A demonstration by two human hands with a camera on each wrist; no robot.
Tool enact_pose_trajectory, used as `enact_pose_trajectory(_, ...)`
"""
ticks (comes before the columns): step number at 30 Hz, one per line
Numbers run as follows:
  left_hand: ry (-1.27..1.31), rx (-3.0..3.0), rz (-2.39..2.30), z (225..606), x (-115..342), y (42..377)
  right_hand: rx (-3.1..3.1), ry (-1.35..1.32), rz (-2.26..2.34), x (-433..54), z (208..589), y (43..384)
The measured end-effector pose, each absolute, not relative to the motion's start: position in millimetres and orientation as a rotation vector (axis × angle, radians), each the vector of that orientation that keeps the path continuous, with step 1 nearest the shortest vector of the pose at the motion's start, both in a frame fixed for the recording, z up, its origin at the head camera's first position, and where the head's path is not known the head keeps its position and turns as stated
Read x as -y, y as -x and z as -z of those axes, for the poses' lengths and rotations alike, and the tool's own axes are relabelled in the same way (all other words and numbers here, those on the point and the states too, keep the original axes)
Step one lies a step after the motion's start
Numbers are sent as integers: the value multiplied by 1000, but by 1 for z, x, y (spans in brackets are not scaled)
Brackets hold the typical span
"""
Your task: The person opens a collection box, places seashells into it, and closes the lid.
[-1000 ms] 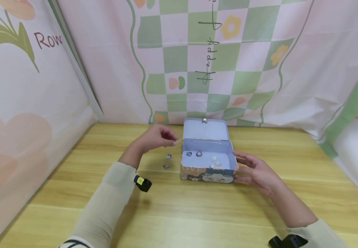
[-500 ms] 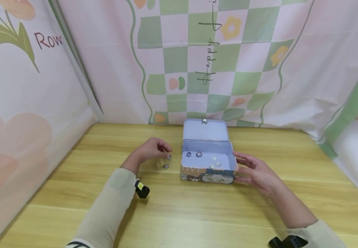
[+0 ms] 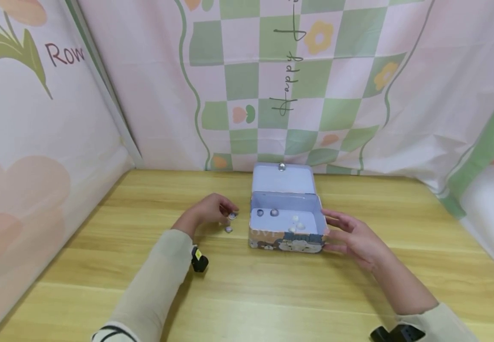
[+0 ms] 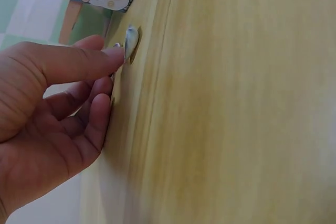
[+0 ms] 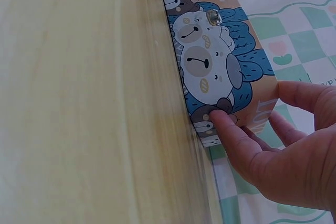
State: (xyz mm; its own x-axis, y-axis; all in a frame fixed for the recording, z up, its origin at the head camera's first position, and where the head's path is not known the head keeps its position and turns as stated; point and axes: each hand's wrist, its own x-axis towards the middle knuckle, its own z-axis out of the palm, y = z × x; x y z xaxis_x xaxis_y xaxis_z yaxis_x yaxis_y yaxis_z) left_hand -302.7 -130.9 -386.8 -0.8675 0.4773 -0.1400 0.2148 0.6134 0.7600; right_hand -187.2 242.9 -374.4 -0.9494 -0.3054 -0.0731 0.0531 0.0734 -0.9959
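Note:
A tin box (image 3: 287,240) printed with cartoon bears stands with its lid (image 3: 284,179) raised. Inside it lie two dark shells (image 3: 274,213) and several whitish ones (image 3: 300,226). My left hand (image 3: 210,209) is low over the table left of the box, thumb and fingertips pinching a small shell (image 3: 232,215); in the left wrist view the thumb partly covers it. A second shell (image 4: 131,38) lies on the table right by the thumb tip. With thumb on the front and fingers along the right end, my right hand (image 5: 283,156) grips the box's corner.
The wooden table (image 3: 247,294) extends around the box. Behind it hangs a checkered cloth (image 3: 281,85), close to the raised lid. Another printed cloth (image 3: 37,156) walls off the left side.
My left hand has come down and left from beside the box to the loose shells, where its fingertips close round one. The right hand and the box have stayed put.

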Motion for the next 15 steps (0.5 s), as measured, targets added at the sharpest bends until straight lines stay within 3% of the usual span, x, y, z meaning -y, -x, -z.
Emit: enact_pose_trajectory(15, -564, -2545, -1026, 389, 130, 302, -2083, 245, 1962, -242, 374, 187)
